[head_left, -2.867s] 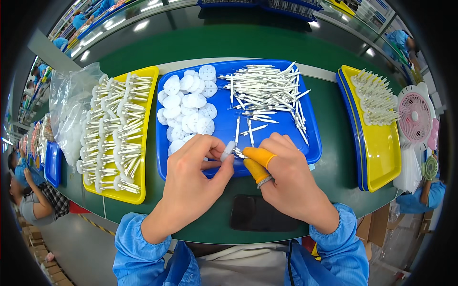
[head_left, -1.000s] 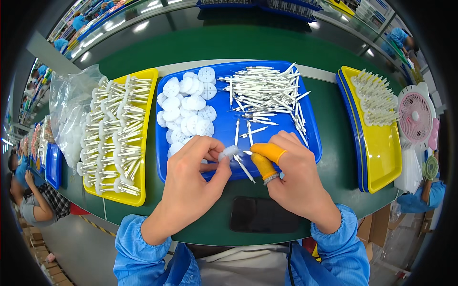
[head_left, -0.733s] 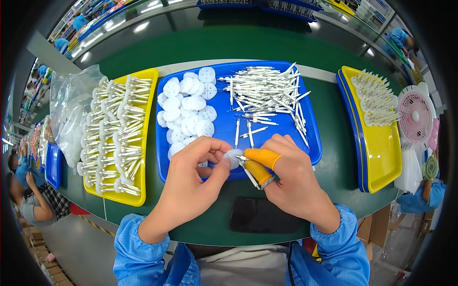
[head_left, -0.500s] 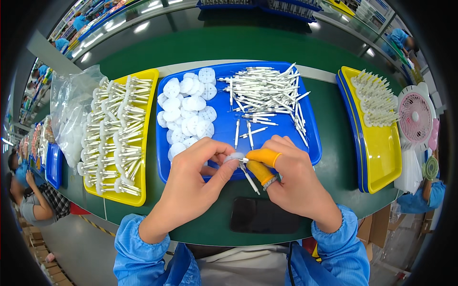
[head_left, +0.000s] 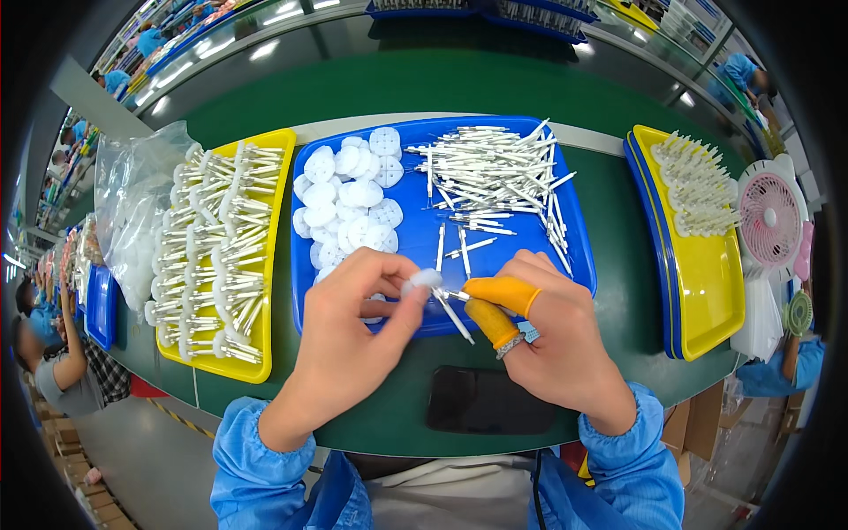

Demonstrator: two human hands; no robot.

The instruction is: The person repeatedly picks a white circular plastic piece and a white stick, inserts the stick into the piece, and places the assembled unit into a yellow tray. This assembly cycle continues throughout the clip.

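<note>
Over the front edge of a blue tray [head_left: 402, 256], my left hand [head_left: 358, 305] pinches a translucent white round disc [head_left: 424, 279] between thumb and fingers. From the disc a thin white rod [head_left: 454, 318] slants down to the right. My right hand [head_left: 556, 322] wears yellow finger covers on thumb and index finger. Those two are closed on another thin rod, whose metal-coloured end [head_left: 458, 295] reaches to the disc; its far part is mostly hidden by the fingers. Loose discs [head_left: 353, 190] are heaped on the tray's left side, loose white rods [head_left: 490, 168] on its right.
At the left, a yellow tray [head_left: 281, 177] carries rows of discs fitted with rods, beside a clear plastic bag [head_left: 132, 212]. A black phone [head_left: 486, 400] lies near the front edge. Stacked trays [head_left: 714, 309] with more assemblies and a pink fan [head_left: 770, 216] stand right.
The disc has shifted slightly up and left in my left hand. My right hand has moved a little right, exposing more of the metal-coloured rod end between the hands.
</note>
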